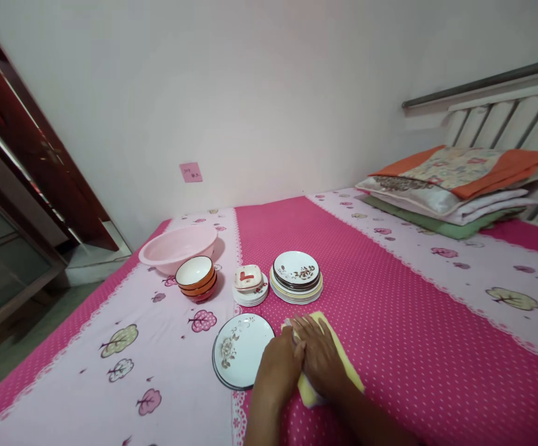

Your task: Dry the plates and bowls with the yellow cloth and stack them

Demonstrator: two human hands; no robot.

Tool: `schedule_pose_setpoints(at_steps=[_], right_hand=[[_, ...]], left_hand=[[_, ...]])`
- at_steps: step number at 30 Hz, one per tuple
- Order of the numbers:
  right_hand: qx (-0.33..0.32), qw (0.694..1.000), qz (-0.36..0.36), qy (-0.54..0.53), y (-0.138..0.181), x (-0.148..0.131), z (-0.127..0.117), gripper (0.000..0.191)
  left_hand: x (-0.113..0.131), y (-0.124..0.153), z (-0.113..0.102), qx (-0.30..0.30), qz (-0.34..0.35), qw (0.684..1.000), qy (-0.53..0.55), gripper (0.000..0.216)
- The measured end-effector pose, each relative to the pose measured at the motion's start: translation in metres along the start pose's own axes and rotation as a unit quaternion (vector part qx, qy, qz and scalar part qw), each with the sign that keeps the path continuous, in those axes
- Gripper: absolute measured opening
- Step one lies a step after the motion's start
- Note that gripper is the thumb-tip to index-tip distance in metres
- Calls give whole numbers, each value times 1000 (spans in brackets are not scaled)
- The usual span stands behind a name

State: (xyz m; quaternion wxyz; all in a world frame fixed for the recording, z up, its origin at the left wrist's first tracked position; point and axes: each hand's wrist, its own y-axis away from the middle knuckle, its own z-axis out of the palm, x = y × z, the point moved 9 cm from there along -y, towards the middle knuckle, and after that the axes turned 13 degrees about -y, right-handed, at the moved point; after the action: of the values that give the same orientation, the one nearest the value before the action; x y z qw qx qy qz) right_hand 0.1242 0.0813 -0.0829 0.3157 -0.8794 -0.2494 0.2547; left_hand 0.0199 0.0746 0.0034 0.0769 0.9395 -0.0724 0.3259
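A folded yellow cloth (351,370) lies on the pink bedspread in front of me. My right hand (319,354) rests flat on it, fingers stretched out. Curled at the cloth's left edge is my left hand (283,362), its thumb against the right hand; its fingertips are partly hidden. Left of the hands, two white plates with dark rims and a brown flower print (244,348) are stacked. Just beyond the cloth stands a taller pile of plates (296,272). Beside it, small square dishes (249,277) sit on small round plates (251,297).
Stacked orange and red bowls (196,282) stand by a pink basin (176,244) at the left. Folded bedding (454,179) lies at the far right by a white headboard (505,124). A white wall (269,111) closes off the back.
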Motion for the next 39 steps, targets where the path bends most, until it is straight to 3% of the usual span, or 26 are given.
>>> schedule_pose_setpoints(at_steps=[4,6,8,10,11,15,21,29,39], right_hand=[[9,999,30,-5,-6,-2,-5,46],[6,999,48,-12,-9,-1,-6,43],[1,998,64,-23,-12,0,-7,41],[-3,996,80,-31,-15,1,-8,41],[-6,995,88,-35,-16,2,-8,40],[-19,992,114,-44,-20,2,-9,40],[-46,989,134,-52,-24,2,-9,42],[-60,986,148,-52,-25,2,-8,44],[-55,986,149,-54,-25,1,-10,42]], left_hand=[[-28,20,-50,48,-40,998,18,53],[-60,37,-90,110,-86,990,32,62],[-99,63,-134,228,-138,962,61,62],[-132,87,-160,289,-173,941,42,58],[-145,96,-163,290,-182,939,27,55],[-179,108,-140,212,-193,958,-4,48],[-181,78,-109,173,-179,968,-42,37],[-182,19,-113,154,-231,945,-174,24],[-196,13,-101,130,-240,945,-179,24]])
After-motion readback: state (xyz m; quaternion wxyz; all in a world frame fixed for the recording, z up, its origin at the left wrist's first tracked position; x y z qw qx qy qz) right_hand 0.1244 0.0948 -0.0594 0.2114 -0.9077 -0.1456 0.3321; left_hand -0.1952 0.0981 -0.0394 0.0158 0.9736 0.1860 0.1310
